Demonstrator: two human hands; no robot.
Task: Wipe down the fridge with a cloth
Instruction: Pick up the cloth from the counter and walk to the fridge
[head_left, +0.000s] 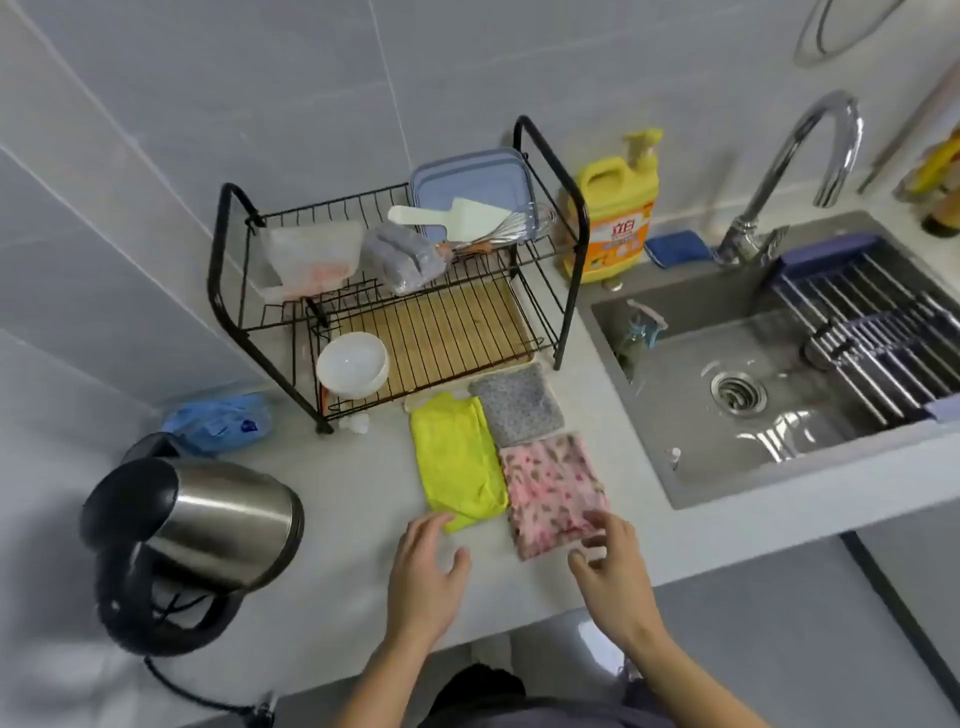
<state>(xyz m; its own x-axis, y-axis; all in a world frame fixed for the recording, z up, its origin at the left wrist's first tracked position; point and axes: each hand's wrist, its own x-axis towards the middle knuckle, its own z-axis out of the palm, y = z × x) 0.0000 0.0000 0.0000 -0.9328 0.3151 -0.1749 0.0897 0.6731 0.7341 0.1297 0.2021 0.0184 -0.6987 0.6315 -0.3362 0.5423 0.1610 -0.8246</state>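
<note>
Near the grey bench's (337, 530) front edge lie folded cloths. The left hand (427, 564) hovers by the yellow cloth (457, 462) and the right hand (613, 569) by the pink cloth (553, 486), both spread and empty. This looks like choosing a cloth; next, pinch one up. There is no fridge in view.

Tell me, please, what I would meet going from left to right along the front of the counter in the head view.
kettle → yellow cloth → pink patterned cloth → sink
</note>
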